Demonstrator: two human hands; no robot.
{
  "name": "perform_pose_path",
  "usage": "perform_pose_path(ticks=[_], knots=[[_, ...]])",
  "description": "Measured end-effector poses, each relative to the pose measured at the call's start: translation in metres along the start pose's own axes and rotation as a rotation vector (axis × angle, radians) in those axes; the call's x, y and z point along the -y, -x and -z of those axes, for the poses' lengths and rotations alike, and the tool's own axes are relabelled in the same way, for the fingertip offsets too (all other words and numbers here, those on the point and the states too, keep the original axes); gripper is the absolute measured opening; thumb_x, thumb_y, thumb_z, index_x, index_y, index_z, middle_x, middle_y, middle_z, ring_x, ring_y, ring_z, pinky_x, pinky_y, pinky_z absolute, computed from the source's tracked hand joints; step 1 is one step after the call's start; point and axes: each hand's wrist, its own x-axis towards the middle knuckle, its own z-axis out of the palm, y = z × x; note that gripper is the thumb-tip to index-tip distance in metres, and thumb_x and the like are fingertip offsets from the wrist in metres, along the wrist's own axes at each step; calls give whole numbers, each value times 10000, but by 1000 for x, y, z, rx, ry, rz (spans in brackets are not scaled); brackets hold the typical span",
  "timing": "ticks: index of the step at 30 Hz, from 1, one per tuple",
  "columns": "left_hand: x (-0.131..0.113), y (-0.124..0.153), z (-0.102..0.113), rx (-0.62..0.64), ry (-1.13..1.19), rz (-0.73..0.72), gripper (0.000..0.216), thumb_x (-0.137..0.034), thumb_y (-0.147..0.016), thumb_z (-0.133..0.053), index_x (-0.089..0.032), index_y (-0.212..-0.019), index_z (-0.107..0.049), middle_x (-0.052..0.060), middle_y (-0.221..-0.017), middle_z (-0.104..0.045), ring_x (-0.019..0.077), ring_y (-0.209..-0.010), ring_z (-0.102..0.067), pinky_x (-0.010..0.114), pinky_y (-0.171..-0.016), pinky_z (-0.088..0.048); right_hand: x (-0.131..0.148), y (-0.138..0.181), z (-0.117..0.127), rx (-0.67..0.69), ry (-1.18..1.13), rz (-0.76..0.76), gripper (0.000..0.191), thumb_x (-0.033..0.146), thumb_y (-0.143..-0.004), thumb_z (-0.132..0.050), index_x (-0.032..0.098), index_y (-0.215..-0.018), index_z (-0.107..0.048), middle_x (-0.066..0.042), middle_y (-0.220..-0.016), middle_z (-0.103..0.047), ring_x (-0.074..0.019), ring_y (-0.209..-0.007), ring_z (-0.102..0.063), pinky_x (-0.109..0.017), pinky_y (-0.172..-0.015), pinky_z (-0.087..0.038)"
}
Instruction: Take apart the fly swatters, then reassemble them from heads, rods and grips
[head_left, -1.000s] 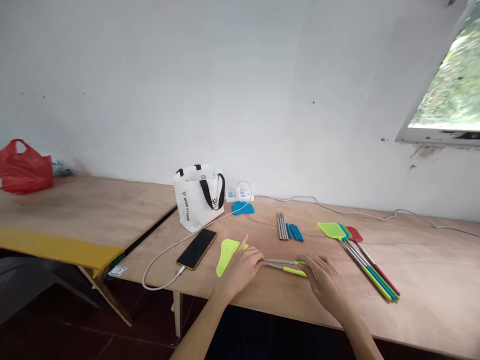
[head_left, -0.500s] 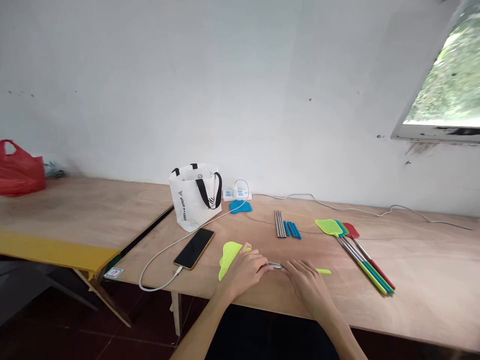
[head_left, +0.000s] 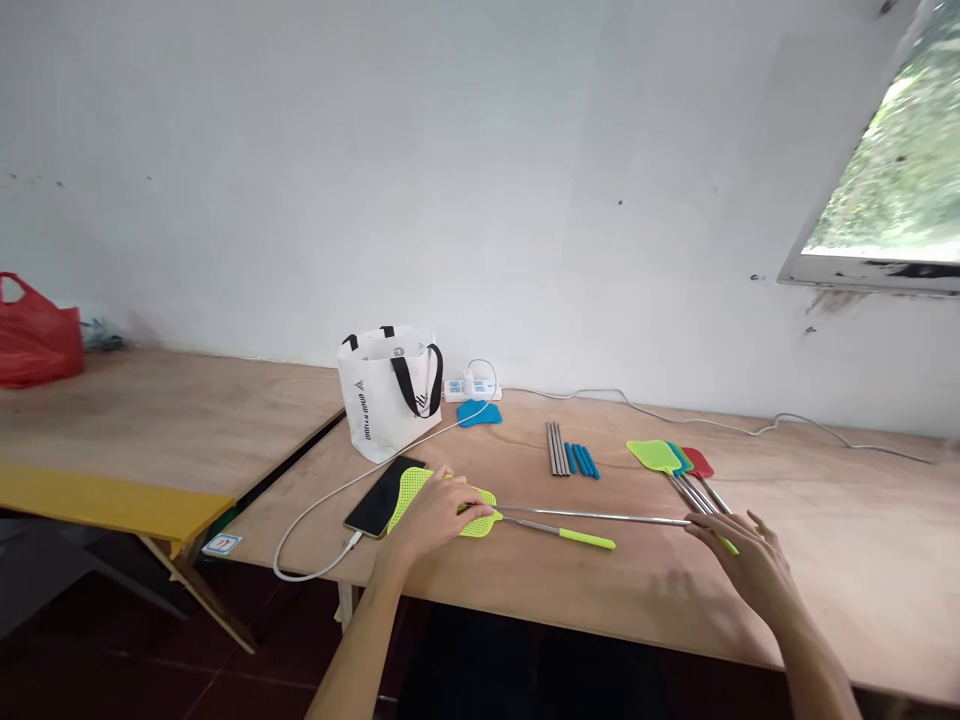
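Observation:
My left hand is closed at the neck of a lime fly swatter, whose perforated head sticks out to the left over the phone. Its thin metal rod stretches across to my right hand, which is closed around the other end; a lime tip shows beneath the fingers. Below that rod, a second lime fly swatter lies on the table with a short rod, its head partly hidden by my left hand. Near my right hand lie several fly swatters with lime, blue, green and red heads, their handles mostly covered.
Metal tubes and blue grips lie mid-table. A blue swatter head is by the power strip. A black phone on a white cable and a white bag stand left. The table edge is close.
The hands have moved apart, my right hand far to the right and my left slightly left. The rod between them is now drawn out long. The second lime swatter has come into view.

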Motion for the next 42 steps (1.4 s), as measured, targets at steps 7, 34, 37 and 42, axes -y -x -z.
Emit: perform_pose_path(ticks=[7, 34, 37, 42], knots=[[-3, 8, 21, -57, -42, -6, 425, -476, -1050, -480, -285, -839, -795, -22, -784, -762, 165, -728, -561, 369, -881, -333, 18, -9, 5, 31, -181, -27, 620, 815, -899, -415, 312, -920, -776, -56, -1002, -776, -292, -961, -707, -425, -839, -508], [-35, -14, -40, 142, 81, -145, 288, -442, -1018, -559, -330, -887, -790, -35, -854, -795, 176, -766, -655, 340, -847, -395, 182, -18, -15, 349, -266, 335, 399, 391, -1066, -372, 290, -934, -736, -38, -883, -748, -224, -804, -664, -350, -761, -472], [-8, -5, -17, 104, 113, -44, 317, -433, -1024, -548, -317, -867, -799, -38, -871, -792, 163, -775, -631, 342, -897, -374, 127, -18, -8, 229, -203, 234, 448, 418, -1057, -339, 308, -909, -747, -45, -929, -765, -244, -849, -671, -416, -880, -474], [26, 7, 5, 57, 110, 107, 398, -537, -998, -541, -287, -877, -826, -1, -752, -734, 176, -765, -569, 326, -866, -370, 40, -5, 11, 66, -132, 21, 603, 458, -1041, -218, 277, -921, -781, -116, -981, -760, -282, -968, -675, -477, -916, -486]])
